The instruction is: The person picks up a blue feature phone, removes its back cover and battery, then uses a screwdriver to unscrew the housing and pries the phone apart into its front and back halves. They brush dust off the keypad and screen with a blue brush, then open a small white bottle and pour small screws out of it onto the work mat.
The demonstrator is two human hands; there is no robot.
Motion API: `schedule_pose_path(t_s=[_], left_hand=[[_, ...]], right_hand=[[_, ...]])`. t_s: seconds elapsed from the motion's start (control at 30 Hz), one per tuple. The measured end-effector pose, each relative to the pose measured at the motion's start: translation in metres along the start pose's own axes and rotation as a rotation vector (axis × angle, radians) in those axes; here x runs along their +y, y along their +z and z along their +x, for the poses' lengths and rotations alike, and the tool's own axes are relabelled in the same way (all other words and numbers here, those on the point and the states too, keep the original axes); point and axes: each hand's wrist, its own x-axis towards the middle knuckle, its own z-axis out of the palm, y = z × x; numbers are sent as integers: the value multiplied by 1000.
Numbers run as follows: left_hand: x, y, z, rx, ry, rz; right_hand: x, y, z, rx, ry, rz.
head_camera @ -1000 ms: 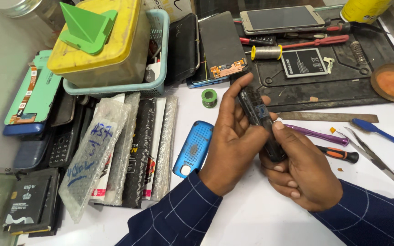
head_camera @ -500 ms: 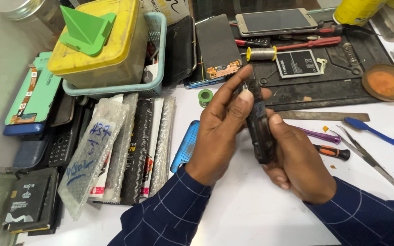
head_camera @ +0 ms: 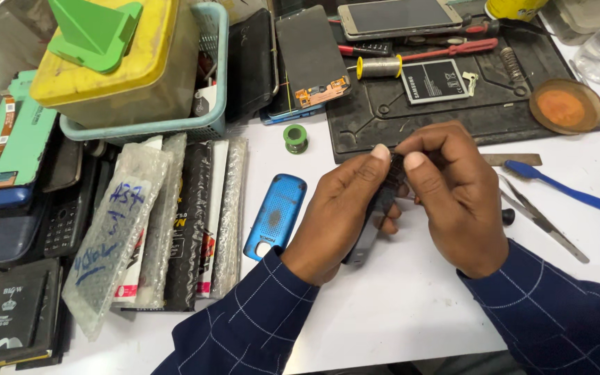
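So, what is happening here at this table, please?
A person in dark checked sleeves holds a small dark phone edge-up over the white table. The left hand grips it from below, and the right hand pinches its top end. A blue phone back cover lies just to the left; a black work mat with a battery lies behind.

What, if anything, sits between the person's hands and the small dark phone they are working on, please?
Nothing visible does. The left hand already grips the dark phone from its left side, and the right hand pinches its upper end with thumb and fingers. Both hands touch it directly above the white table.
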Motion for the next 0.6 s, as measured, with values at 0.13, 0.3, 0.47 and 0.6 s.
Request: schedule_pose_path(t_s=[0.13, 0.3, 0.47, 0.6], left_hand=[[2, 0, 1, 73, -130, 67], [-1, 3, 5, 90, -98, 49], [-7, 1, 4, 86, -65, 60], [-11, -2, 11, 165, -65, 28]], right_hand=[[2, 2, 3, -91, 42, 68], [4, 5, 4, -99, 50, 28], [9, 4, 3, -80, 54, -83], [11, 0, -1, -13, 32, -102]])
